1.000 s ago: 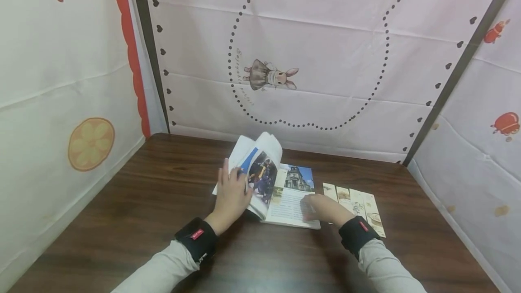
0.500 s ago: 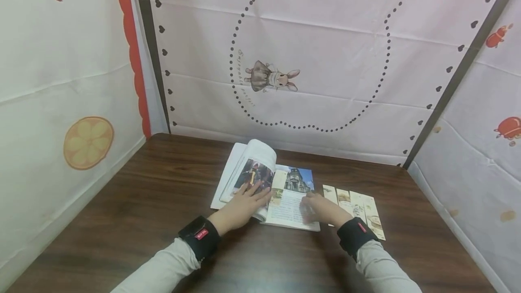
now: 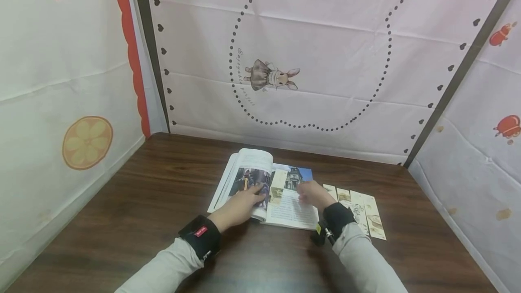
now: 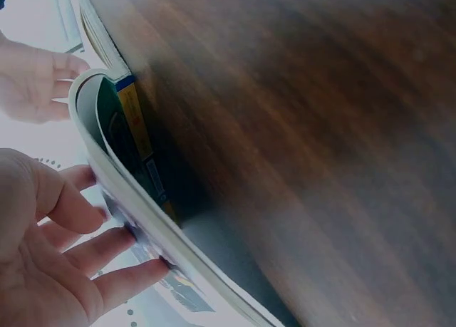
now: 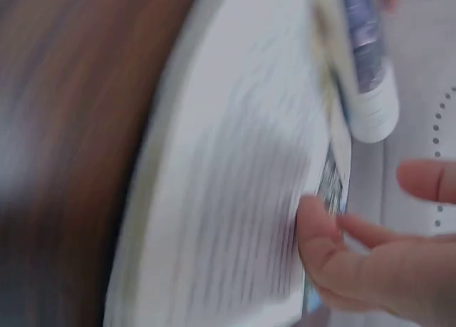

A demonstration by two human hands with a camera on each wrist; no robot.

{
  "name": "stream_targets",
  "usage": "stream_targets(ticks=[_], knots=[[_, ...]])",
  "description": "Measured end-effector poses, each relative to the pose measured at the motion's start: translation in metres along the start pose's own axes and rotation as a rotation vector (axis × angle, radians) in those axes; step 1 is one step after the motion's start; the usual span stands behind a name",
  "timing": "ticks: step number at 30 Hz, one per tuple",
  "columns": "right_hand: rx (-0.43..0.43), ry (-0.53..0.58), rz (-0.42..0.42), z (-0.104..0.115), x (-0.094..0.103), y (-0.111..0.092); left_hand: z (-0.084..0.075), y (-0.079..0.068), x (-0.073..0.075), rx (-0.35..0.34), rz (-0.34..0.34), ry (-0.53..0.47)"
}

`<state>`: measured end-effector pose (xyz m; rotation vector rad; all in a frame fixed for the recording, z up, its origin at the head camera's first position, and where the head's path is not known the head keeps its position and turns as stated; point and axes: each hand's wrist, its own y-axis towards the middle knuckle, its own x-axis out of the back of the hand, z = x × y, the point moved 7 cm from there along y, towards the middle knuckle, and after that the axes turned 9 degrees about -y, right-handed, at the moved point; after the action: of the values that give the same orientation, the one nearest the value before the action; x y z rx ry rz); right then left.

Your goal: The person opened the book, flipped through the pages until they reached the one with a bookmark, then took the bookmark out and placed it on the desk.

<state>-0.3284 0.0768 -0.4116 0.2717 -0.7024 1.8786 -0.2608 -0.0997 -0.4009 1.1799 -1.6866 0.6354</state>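
An open book (image 3: 289, 216) lies on the table, its left-hand pages curving up from the spine. On the left page, over a photograph, rest the spread fingers of my left hand (image 3: 238, 207); the left wrist view shows its fingertips against the page and the book's raised lower edge (image 4: 171, 231). Along the inner side of the right page lies a narrow cream bookmark (image 3: 278, 186). My right hand (image 3: 315, 194) is over the outer part of that page, fingers loosely bent. The right wrist view is blurred, and I cannot tell whether those fingers touch the paper.
Several cream printed strips (image 3: 374, 218) lie side by side to the right of the book, partly behind the right wrist. The brown wooden table (image 3: 163, 184) is bounded at the back and both sides by patterned cloth walls (image 3: 325, 71).
The lifted left-hand pages have come down flatter, with my left hand moving right and onto them. My right hand has shifted a little up and left over the right page.
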Motion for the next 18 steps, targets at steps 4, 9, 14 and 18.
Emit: stream_targets(ticks=[4, 9, 14, 18], knots=[[-0.093, 0.334, 0.006, -0.04, -0.005, 0.078, 0.003, -0.002, 0.002, 0.013, 0.013, -0.025], [-0.094, 0.512, 0.074, -0.064, -0.023, 0.151, 0.006, -0.001, 0.003, 0.012, 0.007, -0.04], [-0.149, 0.487, 0.001, -0.008, -0.042, 0.094, 0.005, -0.001, -0.001, 0.021, 0.022, -0.039], [-0.149, 0.489, -0.095, -0.025, -0.041, 0.112, 0.004, -0.001, -0.002, 0.032, 0.028, -0.047]])
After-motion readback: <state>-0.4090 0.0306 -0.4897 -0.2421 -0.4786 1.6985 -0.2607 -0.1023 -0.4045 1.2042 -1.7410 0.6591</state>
